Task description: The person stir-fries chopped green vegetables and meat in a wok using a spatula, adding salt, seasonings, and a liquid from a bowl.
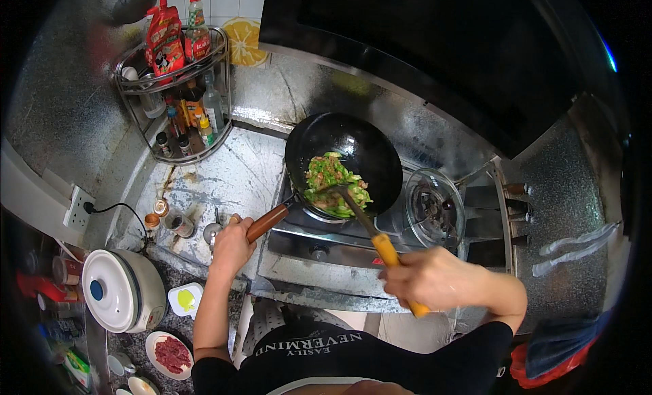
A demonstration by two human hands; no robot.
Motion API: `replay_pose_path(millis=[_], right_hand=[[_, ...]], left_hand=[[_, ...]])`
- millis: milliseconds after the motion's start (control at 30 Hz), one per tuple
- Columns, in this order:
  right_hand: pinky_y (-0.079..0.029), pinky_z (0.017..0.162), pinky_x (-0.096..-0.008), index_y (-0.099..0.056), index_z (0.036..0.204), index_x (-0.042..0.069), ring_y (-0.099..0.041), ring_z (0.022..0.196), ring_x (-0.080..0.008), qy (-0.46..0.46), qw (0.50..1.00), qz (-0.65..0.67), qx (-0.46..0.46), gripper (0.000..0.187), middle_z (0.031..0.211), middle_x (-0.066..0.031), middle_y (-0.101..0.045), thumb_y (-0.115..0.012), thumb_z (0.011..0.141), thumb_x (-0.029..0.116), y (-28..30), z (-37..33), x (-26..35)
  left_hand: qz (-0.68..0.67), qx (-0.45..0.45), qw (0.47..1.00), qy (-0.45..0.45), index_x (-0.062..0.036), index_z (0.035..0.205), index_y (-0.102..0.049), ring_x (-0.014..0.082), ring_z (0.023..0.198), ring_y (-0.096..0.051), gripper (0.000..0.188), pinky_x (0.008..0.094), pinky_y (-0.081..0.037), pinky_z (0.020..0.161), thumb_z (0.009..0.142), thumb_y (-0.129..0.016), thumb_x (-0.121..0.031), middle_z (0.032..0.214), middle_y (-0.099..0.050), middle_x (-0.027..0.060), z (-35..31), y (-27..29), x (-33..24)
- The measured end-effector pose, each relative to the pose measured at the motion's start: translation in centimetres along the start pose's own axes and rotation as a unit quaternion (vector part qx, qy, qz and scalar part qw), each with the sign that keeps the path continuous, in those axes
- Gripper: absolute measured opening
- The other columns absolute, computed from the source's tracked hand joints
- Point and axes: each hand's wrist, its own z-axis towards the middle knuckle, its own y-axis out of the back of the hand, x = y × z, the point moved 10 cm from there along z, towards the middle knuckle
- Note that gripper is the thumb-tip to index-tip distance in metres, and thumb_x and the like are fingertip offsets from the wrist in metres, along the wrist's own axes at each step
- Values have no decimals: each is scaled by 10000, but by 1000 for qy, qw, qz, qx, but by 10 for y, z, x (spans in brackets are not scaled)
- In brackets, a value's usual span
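Note:
A black wok sits on the stove, tilted, with chopped green vegetables and bits of meat gathered toward its near side. My left hand is closed round the end of the wok's brown wooden handle. In my right hand is a spatula with a yellow handle, my fingers wrapped round it. Its metal blade reaches into the food, and the blade's lower edge is hidden there.
A glass lid covers the right burner. Seasoning jars and a ladle lie left of the stove. A rice cooker, a plate of raw meat and a bottle rack stand at left. Knives hang at right, below the black range hood.

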Motion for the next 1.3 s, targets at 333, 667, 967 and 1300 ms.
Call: replay_pose_path(millis=[333,667,967,1300], right_hand=[[-480,491,-323,-492,669,49,-574,589,-231,-93,988,37,-116,96,630,-79,-537,-559,612,86,-12,12,-75],[-463,500,-290,-507,672,86,-530,585,-197,-88,992,-24,-85,164,690,-38,-504,-625,562,115,-89,-17,-46],[-408,520,-245,-488,709,41,-498,592,-138,-271,758,327,-495,147,888,-100,-573,-472,802,153,-88,-83,-137],[-416,537,-187,-525,827,-2,-516,613,-83,-323,643,431,-544,142,1048,-123,-536,-460,859,121,-149,-97,-137]], left_hand=[[-14,-9,1000,-7,-52,871,-530,346,733,-558,292,402,-457,654,605,-649,-48,877,-507,161,-4,3,0],[-5,3,1000,18,-50,909,-546,341,765,-554,307,402,-451,670,623,-655,-73,898,-522,153,-3,-2,11],[-434,-276,856,59,-41,915,-543,98,716,-508,179,222,-412,652,783,-605,-143,836,-525,20,-46,26,98],[-261,-415,842,225,5,1105,-343,226,944,-472,764,320,-398,814,539,-804,-218,1085,-440,143,-66,-12,286]])
